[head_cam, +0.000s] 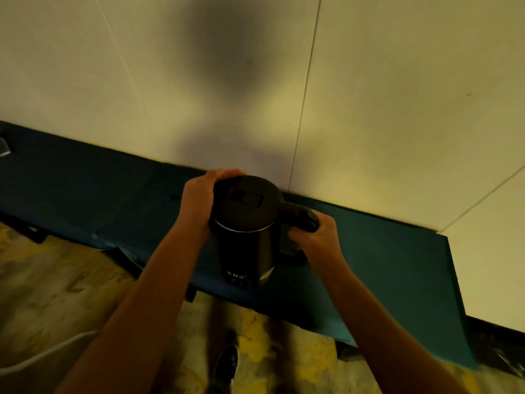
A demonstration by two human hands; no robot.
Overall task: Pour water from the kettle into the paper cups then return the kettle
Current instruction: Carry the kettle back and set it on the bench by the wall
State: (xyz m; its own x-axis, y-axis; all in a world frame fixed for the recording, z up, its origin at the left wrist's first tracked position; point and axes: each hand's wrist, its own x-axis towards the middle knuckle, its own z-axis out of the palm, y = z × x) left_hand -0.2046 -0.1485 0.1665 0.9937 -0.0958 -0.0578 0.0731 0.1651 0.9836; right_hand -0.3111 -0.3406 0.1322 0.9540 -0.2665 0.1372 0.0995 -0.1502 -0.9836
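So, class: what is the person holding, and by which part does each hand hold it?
The black kettle: the right hand wraps its handle, the left hand cups the lid's edge.

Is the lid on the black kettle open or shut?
Shut. The kettle's lid sits flat on its rim with no gap showing, and the left hand rests against it.

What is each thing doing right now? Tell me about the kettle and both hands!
kettle: upright on the dark blue surface, lid shut.
left hand: wrapped around the kettle's lid edge.
right hand: closed on the kettle's handle.
paper cups: none in view.
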